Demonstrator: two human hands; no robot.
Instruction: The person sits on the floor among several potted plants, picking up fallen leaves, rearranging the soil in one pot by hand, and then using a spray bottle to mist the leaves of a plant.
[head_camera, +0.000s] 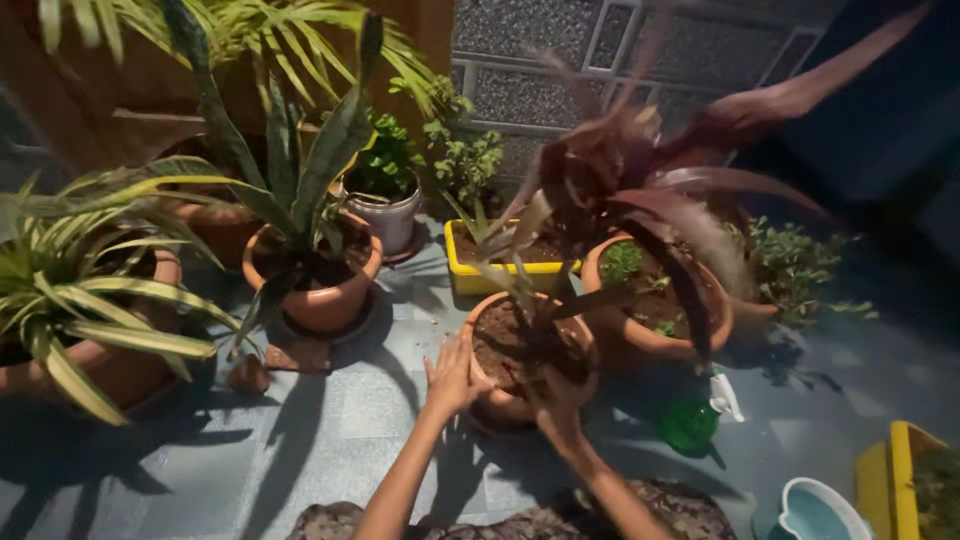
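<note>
While both arms reach forward over the grey tiled floor (330, 420), the left hand (450, 378) lies flat with spread fingers against the left side of a small terracotta pot (495, 400) of dark soil. The right hand (558, 405) rests on the pot's near right rim; whether its fingers are closed, I cannot tell. The pot stands between a yellow planter (470, 278) and a green spray bottle (690, 425).

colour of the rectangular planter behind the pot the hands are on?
Yellow: the rectangular planter sits behind the terracotta pot; only the head view shows it.
</note>
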